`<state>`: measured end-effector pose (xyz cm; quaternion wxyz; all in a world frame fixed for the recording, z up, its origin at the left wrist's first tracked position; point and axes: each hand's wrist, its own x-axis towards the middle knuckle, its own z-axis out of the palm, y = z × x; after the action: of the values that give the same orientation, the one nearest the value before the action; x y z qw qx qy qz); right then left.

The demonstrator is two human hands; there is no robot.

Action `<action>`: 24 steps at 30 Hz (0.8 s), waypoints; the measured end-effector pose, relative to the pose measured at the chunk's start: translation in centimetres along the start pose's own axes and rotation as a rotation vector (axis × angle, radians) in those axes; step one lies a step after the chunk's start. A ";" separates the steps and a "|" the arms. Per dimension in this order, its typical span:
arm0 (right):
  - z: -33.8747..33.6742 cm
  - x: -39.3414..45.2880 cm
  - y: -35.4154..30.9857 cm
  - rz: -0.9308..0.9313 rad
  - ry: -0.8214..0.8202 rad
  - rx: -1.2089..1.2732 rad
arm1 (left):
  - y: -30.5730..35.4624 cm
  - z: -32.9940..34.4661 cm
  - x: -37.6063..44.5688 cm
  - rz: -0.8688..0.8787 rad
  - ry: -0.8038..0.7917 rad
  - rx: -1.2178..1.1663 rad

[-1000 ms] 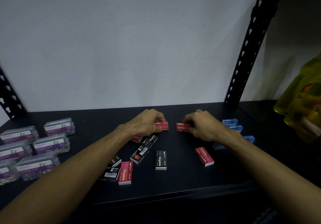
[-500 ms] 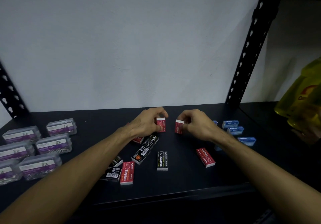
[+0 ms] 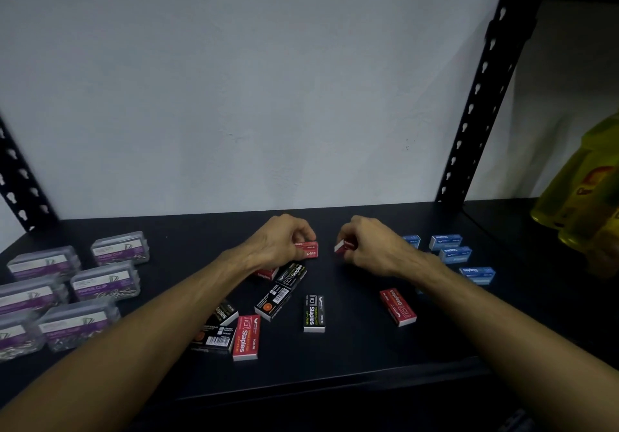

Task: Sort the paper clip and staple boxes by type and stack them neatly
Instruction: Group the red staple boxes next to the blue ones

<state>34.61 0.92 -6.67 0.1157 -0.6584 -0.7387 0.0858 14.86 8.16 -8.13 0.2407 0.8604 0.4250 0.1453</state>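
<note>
While curled: hands, red boxes.

A black shelf board runs across the lower half of the view and serves as the landmark here. Behind its back edge stands a pale, plain wall. At the board's back right corner a black perforated upright rises, leaning rightward toward the top, with keyhole slots along its length. A second black slotted upright rises at the board's back left corner. Beyond the board's right end sits a yellow translucent package with red lettering, blurred and cut off by the frame edge
</note>
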 end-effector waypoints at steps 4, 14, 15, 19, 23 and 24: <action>0.6 0.2 0.3 -0.018 -0.040 -0.065 | 0.3 0.1 0.0 0.013 -0.004 0.020; 0.3 0.7 2.0 -0.049 -0.084 -0.138 | 1.3 1.4 0.9 0.053 -0.001 0.006; 0.3 0.7 2.1 -0.052 -0.086 -0.136 | 1.4 1.5 1.0 0.055 -0.001 0.006; 0.2 0.8 2.3 -0.052 -0.091 -0.129 | 1.7 1.7 1.3 0.058 0.001 0.007; 0.4 0.8 2.4 -0.057 -0.074 -0.132 | 1.9 1.9 1.4 0.060 0.001 -0.003; 0.4 0.8 2.4 -0.054 -0.074 -0.135 | 1.9 1.9 1.4 0.060 0.004 -0.007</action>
<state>36.70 2.01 -7.66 0.0458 -0.6409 -0.7642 0.0569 17.89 7.72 -8.66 0.2383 0.8717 0.3989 0.1557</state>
